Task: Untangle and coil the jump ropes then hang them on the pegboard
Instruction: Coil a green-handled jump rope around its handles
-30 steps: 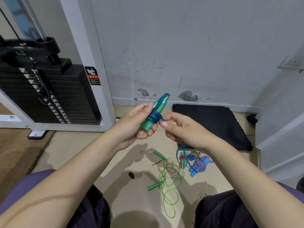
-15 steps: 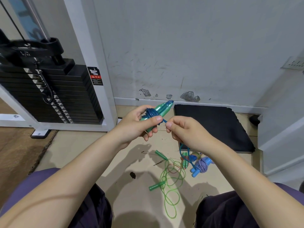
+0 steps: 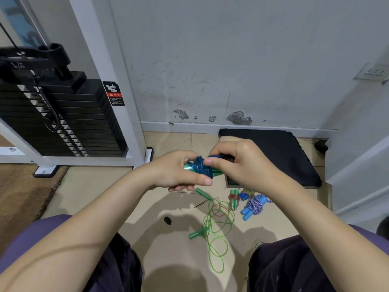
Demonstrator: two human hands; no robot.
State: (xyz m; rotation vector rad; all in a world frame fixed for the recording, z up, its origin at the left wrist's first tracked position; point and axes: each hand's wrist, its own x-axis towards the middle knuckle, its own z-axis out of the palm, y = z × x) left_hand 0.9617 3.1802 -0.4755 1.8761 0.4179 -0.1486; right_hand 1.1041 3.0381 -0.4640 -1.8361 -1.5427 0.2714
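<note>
The left hand [image 3: 174, 171] has its grip curled around the teal handles [image 3: 190, 167] of the blue jump rope [image 3: 201, 166], whose cord is wound around them, held above the floor. The right hand [image 3: 235, 163] pinches the blue cord just beside the winding. Below lies a beige tiled floor [image 3: 94, 186] (scuffed, with a small dark spot), carrying a loose green jump rope [image 3: 219, 222] and, to its right, a blue-handled rope bundle [image 3: 254, 206] and a smaller green-handled bundle [image 3: 234, 199]. Farther off, a black mat [image 3: 284, 152] lies against a chipped white wall [image 3: 231, 60]. A black weight stack [image 3: 56, 119] stands at the far left.
</note>
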